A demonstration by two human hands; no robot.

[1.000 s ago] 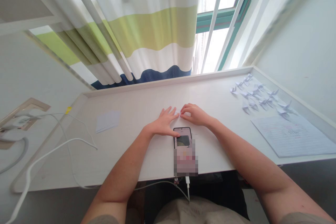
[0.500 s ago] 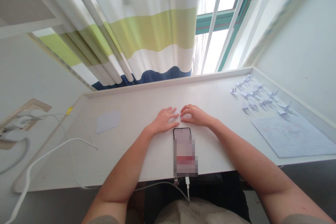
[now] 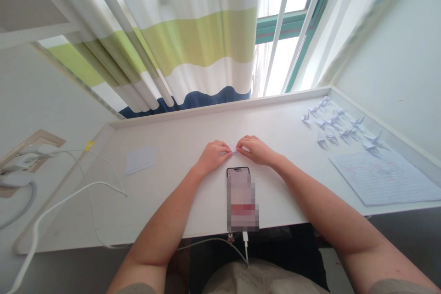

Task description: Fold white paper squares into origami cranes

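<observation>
Between my fingertips, just beyond the phone, is a small piece of white paper [image 3: 233,149], mostly covered by my fingers. My left hand [image 3: 215,155] pinches its left side, thumb and fingers together. On the paper's right side, my right hand [image 3: 253,149] is closed with its fingertips on it. The paper's folds are too small to make out. The phone [image 3: 242,197] lies on the white desk [image 3: 175,193] nearer my body, its screen pixelated and a white cable plugged into its lower end.
Several folded paper cranes [image 3: 339,124] stand at the back right, beyond a written sheet [image 3: 382,179]. White paper pieces [image 3: 140,160] lie at the left. A white cable [image 3: 65,200] runs from the wall socket [image 3: 31,156]. A raised rim [image 3: 220,109] borders the desk's back.
My left hand's spread fingers have closed into a pinch on the small paper. My right hand has stayed almost in place, its fingertips drawn slightly closer together.
</observation>
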